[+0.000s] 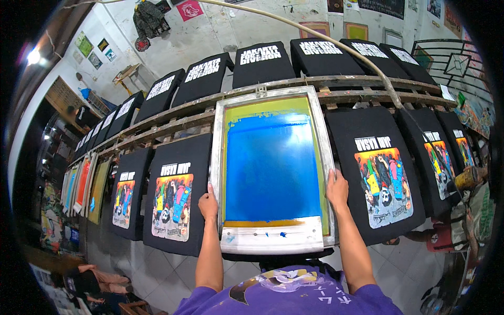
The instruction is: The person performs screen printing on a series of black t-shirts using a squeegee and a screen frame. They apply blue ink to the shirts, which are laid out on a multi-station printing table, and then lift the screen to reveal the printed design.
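Note:
A screen-printing frame (323,131) with a pale rim lies before me, over a board in the near row. Blue ink (270,173) covers most of its mesh, with a yellow-green border around it. Across its near end runs a whitish bar (252,241) spotted with blue. My left hand (208,203) is closed on the frame's left edge, thumb upward. On the opposite edge my right hand (337,188) grips the rim, its fingers partly hidden. Black shirts with colourful prints lie on boards to either side, one left (172,205) and one right (383,184).
Wooden rails (168,123) run behind the frame, with a far row of black shirts (262,63) on boards beyond them. A long pale pole (315,37) crosses above. More screens (83,181) stand at the left. A person (100,283) is low at the lower left.

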A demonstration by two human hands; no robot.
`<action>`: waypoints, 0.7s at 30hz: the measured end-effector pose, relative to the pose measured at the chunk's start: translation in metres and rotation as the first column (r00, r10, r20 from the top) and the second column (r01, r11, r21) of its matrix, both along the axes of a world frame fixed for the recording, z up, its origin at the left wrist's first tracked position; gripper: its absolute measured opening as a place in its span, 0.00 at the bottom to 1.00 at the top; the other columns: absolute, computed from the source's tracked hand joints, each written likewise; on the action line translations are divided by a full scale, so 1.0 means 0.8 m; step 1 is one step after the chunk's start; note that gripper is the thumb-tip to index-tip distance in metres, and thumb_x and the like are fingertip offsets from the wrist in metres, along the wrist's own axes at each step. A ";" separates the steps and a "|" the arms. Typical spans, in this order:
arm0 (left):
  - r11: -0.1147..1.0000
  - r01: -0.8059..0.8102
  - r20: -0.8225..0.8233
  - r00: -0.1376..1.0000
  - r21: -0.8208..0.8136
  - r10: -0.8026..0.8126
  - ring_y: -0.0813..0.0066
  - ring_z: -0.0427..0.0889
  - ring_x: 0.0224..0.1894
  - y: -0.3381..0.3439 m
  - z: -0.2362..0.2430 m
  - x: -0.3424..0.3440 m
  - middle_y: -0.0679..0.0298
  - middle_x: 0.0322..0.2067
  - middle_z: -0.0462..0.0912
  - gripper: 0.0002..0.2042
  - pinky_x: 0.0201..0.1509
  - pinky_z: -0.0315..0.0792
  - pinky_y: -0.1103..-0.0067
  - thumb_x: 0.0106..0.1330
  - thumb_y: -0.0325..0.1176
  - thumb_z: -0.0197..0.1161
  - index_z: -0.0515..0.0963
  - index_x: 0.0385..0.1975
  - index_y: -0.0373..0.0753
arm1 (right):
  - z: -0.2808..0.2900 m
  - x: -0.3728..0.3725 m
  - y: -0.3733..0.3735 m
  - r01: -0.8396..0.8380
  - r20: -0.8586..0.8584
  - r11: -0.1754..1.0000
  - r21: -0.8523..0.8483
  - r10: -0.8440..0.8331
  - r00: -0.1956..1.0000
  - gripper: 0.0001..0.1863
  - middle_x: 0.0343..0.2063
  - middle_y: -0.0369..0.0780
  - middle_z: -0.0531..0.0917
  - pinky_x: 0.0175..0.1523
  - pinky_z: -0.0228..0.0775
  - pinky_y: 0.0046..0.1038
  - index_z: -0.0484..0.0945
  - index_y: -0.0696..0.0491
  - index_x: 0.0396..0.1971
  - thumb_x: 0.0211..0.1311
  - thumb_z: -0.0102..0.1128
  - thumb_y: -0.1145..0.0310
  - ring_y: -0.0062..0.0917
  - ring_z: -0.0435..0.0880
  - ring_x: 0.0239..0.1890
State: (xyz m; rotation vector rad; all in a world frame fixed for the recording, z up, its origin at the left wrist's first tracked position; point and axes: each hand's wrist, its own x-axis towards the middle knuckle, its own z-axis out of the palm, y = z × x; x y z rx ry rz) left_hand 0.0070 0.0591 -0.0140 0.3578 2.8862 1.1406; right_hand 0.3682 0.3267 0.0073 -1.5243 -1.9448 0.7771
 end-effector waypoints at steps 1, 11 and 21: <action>1.000 0.005 -0.021 1.000 0.002 -0.005 0.43 0.77 0.26 0.000 0.001 0.000 0.41 0.20 0.78 0.37 0.36 0.68 0.56 0.70 0.62 0.52 0.78 0.18 0.25 | -0.002 0.000 0.000 0.007 -0.016 1.000 0.007 -0.007 1.000 0.26 0.40 0.60 0.83 0.52 0.70 0.51 0.77 0.57 0.55 0.74 0.43 0.50 0.59 0.81 0.44; 1.000 -0.017 0.000 1.000 0.017 0.017 0.43 0.76 0.26 -0.006 0.000 -0.001 0.41 0.20 0.77 0.36 0.37 0.66 0.55 0.69 0.61 0.54 0.74 0.15 0.26 | -0.004 0.000 -0.005 0.023 -0.040 1.000 -0.013 -0.024 0.999 0.30 0.45 0.62 0.82 0.56 0.69 0.49 0.68 0.57 0.64 0.74 0.43 0.50 0.57 0.80 0.48; 1.000 -0.014 -0.048 0.999 0.004 0.014 0.38 0.80 0.33 -0.004 -0.004 -0.002 0.38 0.26 0.80 0.34 0.40 0.70 0.54 0.69 0.60 0.54 0.80 0.20 0.28 | -0.017 0.001 -0.001 0.047 -0.014 0.999 0.021 -0.047 0.999 0.27 0.42 0.61 0.83 0.54 0.69 0.50 0.72 0.56 0.61 0.74 0.44 0.51 0.58 0.81 0.47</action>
